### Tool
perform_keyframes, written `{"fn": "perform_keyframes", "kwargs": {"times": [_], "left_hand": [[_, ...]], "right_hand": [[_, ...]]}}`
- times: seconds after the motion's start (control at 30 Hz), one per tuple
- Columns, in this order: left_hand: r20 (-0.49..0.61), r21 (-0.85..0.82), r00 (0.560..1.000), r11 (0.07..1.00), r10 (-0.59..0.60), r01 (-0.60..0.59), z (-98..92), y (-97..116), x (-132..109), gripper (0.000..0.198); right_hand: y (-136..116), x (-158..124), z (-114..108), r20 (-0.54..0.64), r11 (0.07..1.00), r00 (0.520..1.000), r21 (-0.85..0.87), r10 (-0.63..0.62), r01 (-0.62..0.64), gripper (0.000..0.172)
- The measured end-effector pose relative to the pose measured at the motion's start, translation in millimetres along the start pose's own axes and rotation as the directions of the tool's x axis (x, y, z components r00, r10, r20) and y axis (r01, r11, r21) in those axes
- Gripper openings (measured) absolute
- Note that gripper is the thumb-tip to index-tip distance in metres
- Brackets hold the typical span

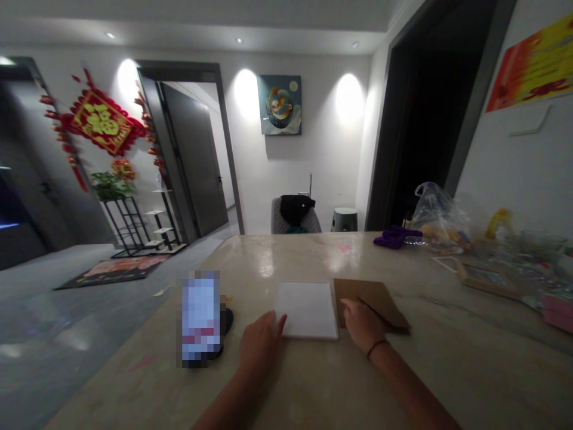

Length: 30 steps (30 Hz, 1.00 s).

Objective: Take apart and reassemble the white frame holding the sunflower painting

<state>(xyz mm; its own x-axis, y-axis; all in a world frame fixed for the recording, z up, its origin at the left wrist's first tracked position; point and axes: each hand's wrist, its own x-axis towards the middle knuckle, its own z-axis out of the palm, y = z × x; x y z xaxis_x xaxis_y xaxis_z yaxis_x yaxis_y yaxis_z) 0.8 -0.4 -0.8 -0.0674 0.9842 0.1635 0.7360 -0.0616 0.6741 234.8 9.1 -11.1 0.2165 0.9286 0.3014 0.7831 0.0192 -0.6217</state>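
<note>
Apparently light and stiff, the white panel suited an edge hold; left hand lay open alongside, right hand over brown card, grip indiscernible.

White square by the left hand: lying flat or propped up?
Lying flat: the white square shows its broad face upward on the table, with the left hand at its left edge.
</note>
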Motion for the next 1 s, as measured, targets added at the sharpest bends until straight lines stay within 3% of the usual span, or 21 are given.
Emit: {"fn": "perform_keyframes", "kwargs": {"times": [0.13,0.3,0.43,0.57,0.73,0.87,1.0], "left_hand": [[-0.049,0.213,0.998,0.976,-0.038,0.048,-10.3,2.9,3.0,0.038],[0.011,0.176,0.989,0.974,-0.145,0.140,-19.4,-3.3,12.1,0.036],[-0.016,0.137,0.995,0.986,-0.099,0.100,-15.0,-11.3,14.8,0.031],[-0.081,0.083,0.996,0.996,-0.034,0.041,-11.2,-15.4,14.9,0.027],[-0.087,-0.215,0.988,0.971,-0.131,0.109,-12.7,-14.7,19.3,0.025],[0.063,-0.534,0.957,0.800,-0.284,0.273,-10.9,-12.7,21.8,0.026],[0.220,-0.681,0.937,0.645,-0.271,0.346,-10.0,-7.4,19.9,0.031]], "right_hand": [[-16.3,-11.0,19.5,0.058,1.000,0.998,0.014,-0.026,0.025,0.023],[-8.2,-7.3,23.8,0.133,0.950,0.990,0.302,0.037,-0.076,0.019],[-2.0,-5.5,25.5,0.186,0.914,0.981,0.386,0.051,-0.121,0.023],[-2.9,-6.5,24.3,0.161,0.878,0.985,0.462,0.058,-0.127,0.028],[-6.3,-4.9,22.2,0.057,0.817,0.996,0.570,0.068,-0.089,0.034],[-6.3,-3.5,22.2,0.016,0.754,0.998,0.654,0.066,-0.061,0.037],[-4.3,-3.6,21.9,-0.010,0.762,0.997,0.646,0.073,-0.050,0.039]]}}
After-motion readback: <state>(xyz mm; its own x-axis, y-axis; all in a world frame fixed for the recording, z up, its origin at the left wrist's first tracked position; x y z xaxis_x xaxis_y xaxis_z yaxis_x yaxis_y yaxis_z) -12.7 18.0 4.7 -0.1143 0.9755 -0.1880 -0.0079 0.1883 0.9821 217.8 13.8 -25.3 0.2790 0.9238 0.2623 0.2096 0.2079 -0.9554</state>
